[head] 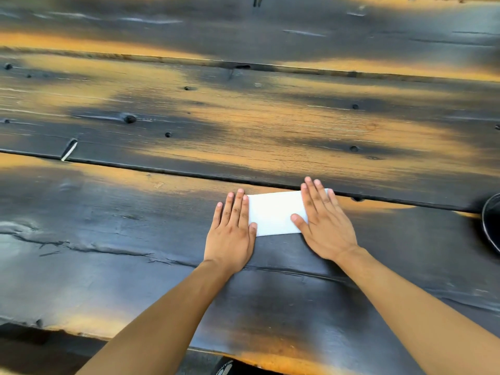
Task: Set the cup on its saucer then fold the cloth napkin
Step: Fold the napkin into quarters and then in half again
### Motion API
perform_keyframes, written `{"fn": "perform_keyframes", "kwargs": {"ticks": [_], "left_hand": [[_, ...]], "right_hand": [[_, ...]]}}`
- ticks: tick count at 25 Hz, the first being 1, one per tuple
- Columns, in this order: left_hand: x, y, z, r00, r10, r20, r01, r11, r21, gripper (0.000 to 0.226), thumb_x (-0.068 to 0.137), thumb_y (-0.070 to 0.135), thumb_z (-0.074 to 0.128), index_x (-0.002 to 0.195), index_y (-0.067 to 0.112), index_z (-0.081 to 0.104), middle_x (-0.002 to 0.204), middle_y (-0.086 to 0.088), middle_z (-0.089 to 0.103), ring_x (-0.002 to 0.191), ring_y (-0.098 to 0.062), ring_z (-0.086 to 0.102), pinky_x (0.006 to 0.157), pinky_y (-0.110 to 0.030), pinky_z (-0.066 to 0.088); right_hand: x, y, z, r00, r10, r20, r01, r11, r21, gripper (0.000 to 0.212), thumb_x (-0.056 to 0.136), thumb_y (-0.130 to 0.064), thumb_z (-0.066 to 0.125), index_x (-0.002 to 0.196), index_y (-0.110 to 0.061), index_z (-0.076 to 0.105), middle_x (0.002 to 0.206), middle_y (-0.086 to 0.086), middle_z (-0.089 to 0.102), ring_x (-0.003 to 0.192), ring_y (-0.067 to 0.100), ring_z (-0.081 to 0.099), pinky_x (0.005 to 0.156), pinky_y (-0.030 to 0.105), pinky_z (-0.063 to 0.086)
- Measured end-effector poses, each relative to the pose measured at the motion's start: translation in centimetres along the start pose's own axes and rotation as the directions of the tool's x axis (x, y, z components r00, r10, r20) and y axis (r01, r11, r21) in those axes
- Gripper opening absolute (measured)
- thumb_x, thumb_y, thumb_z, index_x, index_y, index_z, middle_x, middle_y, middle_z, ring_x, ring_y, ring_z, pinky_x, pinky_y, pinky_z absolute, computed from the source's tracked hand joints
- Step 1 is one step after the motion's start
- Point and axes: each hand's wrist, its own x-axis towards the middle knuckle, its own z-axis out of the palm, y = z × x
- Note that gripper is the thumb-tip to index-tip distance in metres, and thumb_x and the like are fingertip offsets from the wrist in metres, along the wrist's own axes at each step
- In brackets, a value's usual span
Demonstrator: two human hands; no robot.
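A broad table (189, 117) of rough, dark-stained wooden planks fills nearly the whole view, its grain worn through in long amber streaks, with round knots, cracks and deep seams running between the boards. Its near edge is uneven and chipped, showing bare orange wood.

At the far right edge of the view, a dark, glossy round dish (491, 220) with a thin pale rim sits on the planks, mostly cut off; whether it is the saucer cannot be told, and the cup is not seen.

Two bare forearms reach in from the bottom. The left hand (232, 231) lies flat, palm down, fingers straight and held close together, its thumb tip and the side of its index finger pressing the left end of the napkin (273, 213). The right hand (323, 226) is also flat and open, fingers slightly fanned, covering the right end, thumb laid across the cloth.

The napkin is a smooth white rectangle, folded into a long narrow band with crisp edges, lying on the nearest plank just beside a seam, between the hands.
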Motion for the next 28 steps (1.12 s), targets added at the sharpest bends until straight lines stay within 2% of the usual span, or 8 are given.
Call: {"fn": "perform_keyframes", "kwargs": {"ticks": [3,6,9,12,17,22,25,28], "left_hand": [[-0.1,0.0,-0.2,1.000,-0.002,0.007,0.002,1.000,0.000,0.065,0.105,0.042,0.008,0.158,0.009,-0.010,0.167,-0.006,-0.017,0.154,-0.022,-0.018,0.127,-0.045,0.000],[-0.1,0.1,-0.1,1.000,0.003,-0.002,-0.003,1.000,-0.014,0.065,0.106,0.042,0.008,0.159,0.009,-0.009,0.168,-0.005,-0.017,0.154,-0.022,-0.018,0.127,-0.045,0.000],[-0.1,0.0,0.0,1.000,0.007,-0.011,-0.007,1.000,-0.009,0.065,0.105,0.041,0.007,0.159,0.007,-0.004,0.168,-0.006,-0.012,0.155,-0.023,-0.015,0.127,-0.045,0.002],[-0.2,-0.2,0.1,1.000,0.020,-0.013,-0.020,1.000,0.015,0.064,0.104,0.038,0.010,0.159,0.006,0.001,0.168,-0.009,-0.008,0.156,-0.026,-0.010,0.127,-0.047,0.007],[-0.1,-0.1,0.0,1.000,0.004,-0.014,-0.004,1.000,0.001,0.065,0.106,0.040,0.012,0.159,0.006,-0.004,0.168,-0.007,-0.011,0.155,-0.023,-0.014,0.127,-0.045,0.002],[-0.1,0.0,-0.1,1.000,0.016,-0.001,-0.016,1.000,0.027,0.065,0.106,0.040,0.011,0.159,0.008,-0.007,0.168,-0.006,-0.013,0.155,-0.025,-0.014,0.127,-0.047,0.005],[-0.2,0.0,-0.1,1.000,0.012,0.013,-0.012,0.999,0.031,0.065,0.106,0.041,0.011,0.159,0.008,-0.007,0.168,-0.006,-0.013,0.155,-0.025,-0.014,0.126,-0.048,0.007],[-0.1,0.0,0.0,1.000,0.010,0.007,-0.010,0.999,0.035,0.065,0.106,0.041,0.011,0.159,0.008,-0.006,0.169,-0.006,-0.011,0.156,-0.025,-0.012,0.126,-0.048,0.008]], "right_hand": [[-0.5,0.2,-0.5,0.993,0.117,0.005,-0.117,0.993,0.021,0.077,0.099,-0.061,-0.002,0.158,-0.012,-0.011,0.167,0.004,-0.017,0.152,0.017,-0.022,0.126,0.042,-0.008],[0.6,-3.3,-1.4,0.975,0.204,-0.087,-0.198,0.978,0.073,0.073,0.102,-0.054,0.003,0.159,-0.008,0.000,0.168,0.009,-0.006,0.154,0.025,-0.014,0.125,0.047,-0.008],[3.0,-8.8,-1.4,0.992,0.058,-0.116,-0.039,0.986,0.160,0.068,0.103,-0.046,0.010,0.159,-0.009,0.005,0.168,0.007,-0.003,0.155,0.026,-0.012,0.126,0.047,-0.004],[3.8,-10.8,-0.2,0.996,-0.048,-0.070,0.056,0.992,0.114,0.065,0.103,-0.045,0.005,0.160,-0.014,0.002,0.169,0.004,-0.006,0.154,0.023,-0.014,0.126,0.044,-0.003],[2.8,-6.3,0.7,0.988,-0.133,-0.082,0.134,0.991,0.011,0.068,0.103,-0.054,0.011,0.161,-0.019,0.005,0.169,0.004,-0.001,0.156,0.025,-0.004,0.126,0.046,0.005],[1.7,-1.3,0.8,0.997,0.002,-0.078,-0.001,1.000,0.002,0.076,0.102,-0.059,0.009,0.160,-0.013,-0.001,0.169,0.004,-0.006,0.155,0.021,-0.010,0.126,0.046,0.004],[0.9,1.4,0.7,0.990,0.123,-0.065,-0.120,0.991,0.053,0.076,0.101,-0.060,0.007,0.159,-0.014,-0.006,0.169,0.003,-0.007,0.155,0.021,-0.012,0.126,0.045,-0.001],[0.8,2.1,0.3,0.985,0.168,-0.034,-0.166,0.984,0.063,0.075,0.100,-0.060,0.003,0.159,-0.014,-0.009,0.168,0.003,-0.011,0.154,0.025,-0.015,0.126,0.048,-0.003]]}}
